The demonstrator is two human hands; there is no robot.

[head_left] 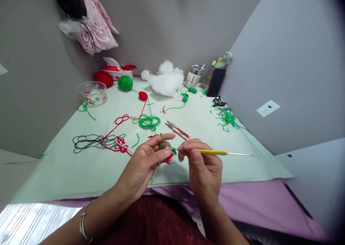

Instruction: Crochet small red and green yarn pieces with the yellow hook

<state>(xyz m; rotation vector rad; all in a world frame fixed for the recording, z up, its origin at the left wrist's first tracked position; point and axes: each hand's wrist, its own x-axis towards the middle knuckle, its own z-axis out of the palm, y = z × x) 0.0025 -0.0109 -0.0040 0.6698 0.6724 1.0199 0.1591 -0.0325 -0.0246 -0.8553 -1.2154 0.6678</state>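
Between the thumb and fingers of my left hand (pixel 147 158) is a small crochet piece (pixel 170 155) in red, white and green yarn, partly covered by the fingertips. Green yarn (pixel 167 141) runs over the left index finger to the piece. My right hand (pixel 203 164) grips a crochet hook (pixel 212 152) with a yellow handle and thin metal ends. Its left tip meets the green stitches of the piece. Just beyond my hands lie orange-handled thread snips (pixel 178 129) and a loose coil of green yarn (pixel 149 122).
Red yarn (pixel 107 135) and black cord (pixel 88 142) lie at left. Behind are a plastic tub (pixel 93 94), a green yarn ball (pixel 125 83), white stuffing (pixel 167 80), a pen cup (pixel 193 76) and a phone (pixel 216 82) leaning on a bottle (pixel 219 62). Green scraps (pixel 228 119) sit right.
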